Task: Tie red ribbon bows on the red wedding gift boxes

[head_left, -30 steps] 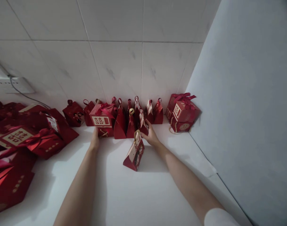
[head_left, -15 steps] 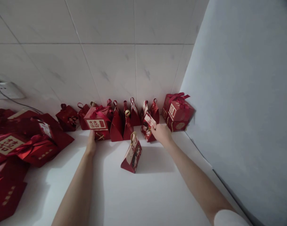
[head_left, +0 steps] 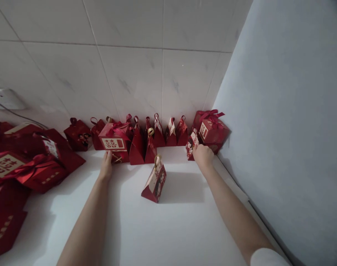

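My right hand (head_left: 203, 157) is closed on a small red and cream gift box (head_left: 191, 146) with a printed pattern, in front of a larger ribboned box (head_left: 212, 129) by the right wall. My left hand (head_left: 106, 168) grips the lower left side of a red gift box (head_left: 115, 136) with a bow and a cream label; its fingers are partly hidden. Between my arms a triangular gift box (head_left: 155, 183) with a gold loop stands alone on the white surface. Several red triangular boxes (head_left: 137, 147) with ribbon loops are lined up between my hands.
A pile of red boxes (head_left: 39, 171) takes up the left side. A tiled wall (head_left: 135, 81) rises behind the row, with a white socket strip (head_left: 7, 99) and cable at far left. A pale wall (head_left: 281, 111) borders the right. White surface (head_left: 157, 236) lies in front.
My right hand has moved right with the small patterned gift box, from in front of the row to beside the larger ribboned box. My left hand stays at its box.
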The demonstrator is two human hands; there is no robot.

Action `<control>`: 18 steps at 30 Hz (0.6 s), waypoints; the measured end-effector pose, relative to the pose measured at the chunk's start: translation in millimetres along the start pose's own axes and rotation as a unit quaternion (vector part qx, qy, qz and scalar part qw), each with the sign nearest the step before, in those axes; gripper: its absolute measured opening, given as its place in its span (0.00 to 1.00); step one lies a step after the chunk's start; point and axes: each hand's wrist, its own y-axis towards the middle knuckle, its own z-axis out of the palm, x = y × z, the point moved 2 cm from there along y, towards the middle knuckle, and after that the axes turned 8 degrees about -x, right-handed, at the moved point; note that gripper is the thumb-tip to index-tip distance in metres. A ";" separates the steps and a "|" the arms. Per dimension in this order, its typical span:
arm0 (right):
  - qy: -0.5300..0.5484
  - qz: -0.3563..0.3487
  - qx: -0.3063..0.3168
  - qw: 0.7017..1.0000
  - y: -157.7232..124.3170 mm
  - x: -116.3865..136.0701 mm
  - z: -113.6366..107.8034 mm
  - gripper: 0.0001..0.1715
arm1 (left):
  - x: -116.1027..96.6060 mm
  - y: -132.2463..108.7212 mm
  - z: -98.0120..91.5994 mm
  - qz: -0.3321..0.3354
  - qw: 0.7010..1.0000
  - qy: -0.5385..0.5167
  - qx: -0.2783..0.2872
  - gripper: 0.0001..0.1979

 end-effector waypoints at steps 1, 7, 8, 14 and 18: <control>0.008 -0.006 0.012 1.000 -0.3 0.7 -1.7 0.25 | 0.4 0.1 -0.4 0.000 1.000 0.001 0.001 0.34; 0.098 -0.085 0.141 0.981 19.6 -15.9 -25.7 0.32 | 6.4 1.2 0.9 -0.022 0.999 -0.022 -0.014 0.33; 0.142 -0.089 0.151 0.974 28.5 -17.6 -28.2 0.34 | 7.5 1.5 1.9 -0.029 0.999 -0.027 -0.018 0.34; 0.446 -0.032 0.043 0.894 90.0 9.5 7.9 0.42 | 6.2 -1.0 5.6 -0.048 0.997 -0.047 -0.032 0.38; 0.506 -0.045 0.066 0.859 95.4 28.9 63.4 0.39 | 4.0 -3.5 0.9 -0.039 0.997 -0.042 -0.049 0.35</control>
